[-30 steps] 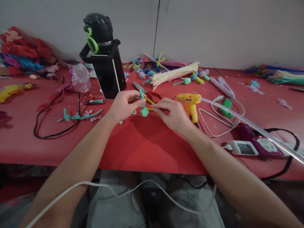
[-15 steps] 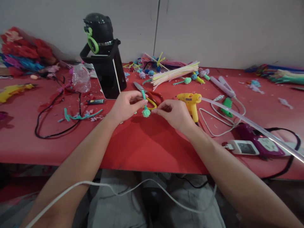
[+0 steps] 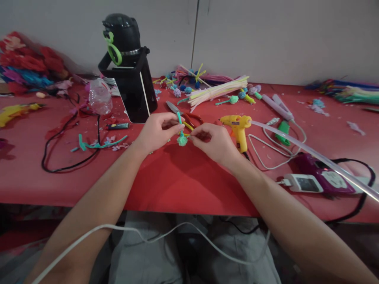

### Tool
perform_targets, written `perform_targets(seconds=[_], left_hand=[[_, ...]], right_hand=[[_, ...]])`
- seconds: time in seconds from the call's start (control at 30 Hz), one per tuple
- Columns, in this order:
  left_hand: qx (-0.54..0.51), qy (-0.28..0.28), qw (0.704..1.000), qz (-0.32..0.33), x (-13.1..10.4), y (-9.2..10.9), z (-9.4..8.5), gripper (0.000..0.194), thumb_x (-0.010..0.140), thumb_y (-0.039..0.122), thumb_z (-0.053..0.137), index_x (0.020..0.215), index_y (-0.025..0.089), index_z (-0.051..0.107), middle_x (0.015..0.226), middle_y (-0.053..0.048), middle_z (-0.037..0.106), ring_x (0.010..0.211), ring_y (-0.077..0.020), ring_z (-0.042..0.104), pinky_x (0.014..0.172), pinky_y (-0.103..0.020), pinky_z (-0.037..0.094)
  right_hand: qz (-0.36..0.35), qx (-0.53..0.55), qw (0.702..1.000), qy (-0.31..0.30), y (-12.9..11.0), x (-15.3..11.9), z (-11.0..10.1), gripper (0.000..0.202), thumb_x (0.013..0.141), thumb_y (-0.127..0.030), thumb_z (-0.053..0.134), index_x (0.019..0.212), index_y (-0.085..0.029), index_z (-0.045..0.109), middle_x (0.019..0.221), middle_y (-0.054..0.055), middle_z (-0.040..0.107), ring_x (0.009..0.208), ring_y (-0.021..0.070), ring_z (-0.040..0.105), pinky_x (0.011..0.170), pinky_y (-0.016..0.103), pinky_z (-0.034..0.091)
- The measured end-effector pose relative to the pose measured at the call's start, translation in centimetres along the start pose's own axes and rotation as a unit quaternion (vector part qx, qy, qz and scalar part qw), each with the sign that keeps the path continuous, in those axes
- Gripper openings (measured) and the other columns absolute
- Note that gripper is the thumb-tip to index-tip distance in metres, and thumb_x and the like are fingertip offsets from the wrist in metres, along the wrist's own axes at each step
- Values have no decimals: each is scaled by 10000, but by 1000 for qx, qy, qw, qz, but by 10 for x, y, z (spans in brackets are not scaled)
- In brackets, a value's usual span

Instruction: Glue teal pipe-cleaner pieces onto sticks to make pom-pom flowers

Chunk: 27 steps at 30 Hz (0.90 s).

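While the left hand [image 3: 160,132] pinches a green pompom's [image 3: 182,141] stem [image 3: 179,117], the right hand [image 3: 211,144], just rightward, grasp unclear, seemingly needs precision mid-shaping.

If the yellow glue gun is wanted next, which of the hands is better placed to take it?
Probably the right hand: it is close beside the yellow glue gun, while the left hand is farther off and pinches the green fuzzy piece by its stem.

Rough, fuzzy green pompom [image 3: 182,141]; smooth plastic glue gun [image 3: 240,125]
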<state>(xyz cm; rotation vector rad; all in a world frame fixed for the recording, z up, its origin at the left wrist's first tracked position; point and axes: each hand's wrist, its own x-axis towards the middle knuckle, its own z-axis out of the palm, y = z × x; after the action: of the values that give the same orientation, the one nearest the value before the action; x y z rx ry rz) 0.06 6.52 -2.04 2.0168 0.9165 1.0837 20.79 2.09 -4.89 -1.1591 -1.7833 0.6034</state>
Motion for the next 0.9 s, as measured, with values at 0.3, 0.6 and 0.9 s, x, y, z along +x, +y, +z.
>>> perform_targets(seconds=[0.3,0.6,0.9], left_hand=[[8,-9,1000,-18,0,6,3,183,810,331,751,798,158,693,805,-43,741,815,-198,732,765,-289,602],[9,-5,1000,-25,0,2,3,200,810,345,761,806,159,685,795,-39,730,776,-184,719,729,-279,594],[9,4,1000,-25,-1,2,3,208,811,331,772,782,161,654,772,-35,719,740,-169,709,711,-273,587]], right_hand=[[-2,-13,1000,0,-12,0,1,62,796,-160,662,817,-184,716,802,37,719,697,158,614,682,305,494],[-25,-46,998,-18,-11,0,2,95,786,-129,649,814,-190,716,818,32,704,692,152,591,675,294,462],[-58,-61,996,-38,-11,0,2,126,825,-120,603,839,-182,712,836,36,686,704,148,582,686,285,444]])
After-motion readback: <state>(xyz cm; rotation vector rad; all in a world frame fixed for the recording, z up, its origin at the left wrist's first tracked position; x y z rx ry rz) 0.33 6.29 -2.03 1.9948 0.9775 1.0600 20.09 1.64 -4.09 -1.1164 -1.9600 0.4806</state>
